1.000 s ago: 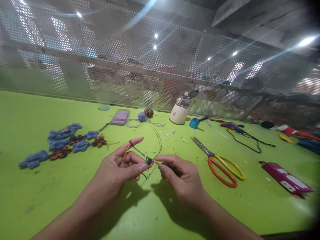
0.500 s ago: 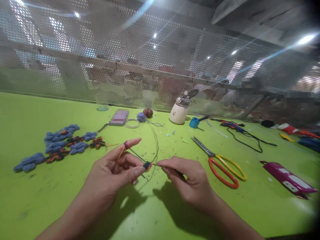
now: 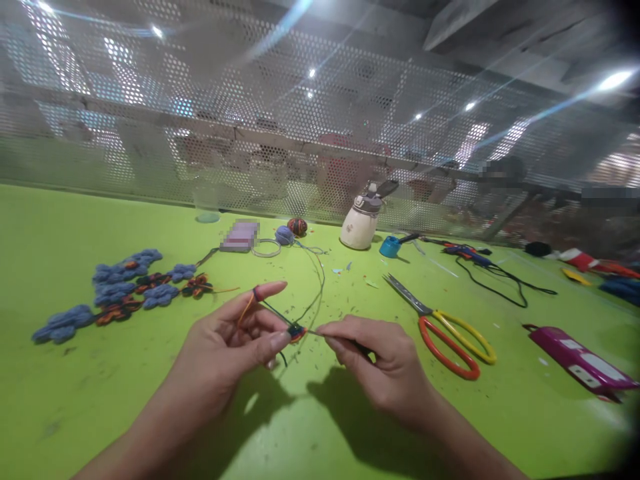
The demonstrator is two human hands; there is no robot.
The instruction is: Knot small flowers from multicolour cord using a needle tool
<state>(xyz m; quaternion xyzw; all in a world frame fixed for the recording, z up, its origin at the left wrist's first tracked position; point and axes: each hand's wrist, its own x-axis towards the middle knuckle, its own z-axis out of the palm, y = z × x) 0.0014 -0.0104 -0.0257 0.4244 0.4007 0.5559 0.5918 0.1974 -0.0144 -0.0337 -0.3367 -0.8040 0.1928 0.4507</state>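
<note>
My left hand (image 3: 235,347) pinches a small crochet piece (image 3: 297,331) of dark green and orange yarn between thumb and fingers. Dark and orange yarn wraps round its raised index finger and runs taut down to the piece. My right hand (image 3: 375,353) is closed round a crochet hook (image 3: 313,332); its thin metal shaft reaches into the piece, and most of its handle is hidden in the palm. A loose strand of yarn (image 3: 323,280) curves from the piece back towards a blue yarn ball (image 3: 285,235) and a dark red-orange yarn ball (image 3: 297,227).
Blue and dark-orange crochet flowers (image 3: 160,296) lie at left. Scissors (image 3: 433,313) and a magenta case (image 3: 580,357) lie at right. Further back are a purple box (image 3: 240,236), a white jug (image 3: 359,223), a blue pot (image 3: 390,247) and a glue gun (image 3: 467,253). A perforated metal screen (image 3: 280,133) borders the table.
Both hands keep their hold, with the hook still in the piece. The loose yarn strand has swung outward into a wider curve. The whole view has shifted slightly.
</note>
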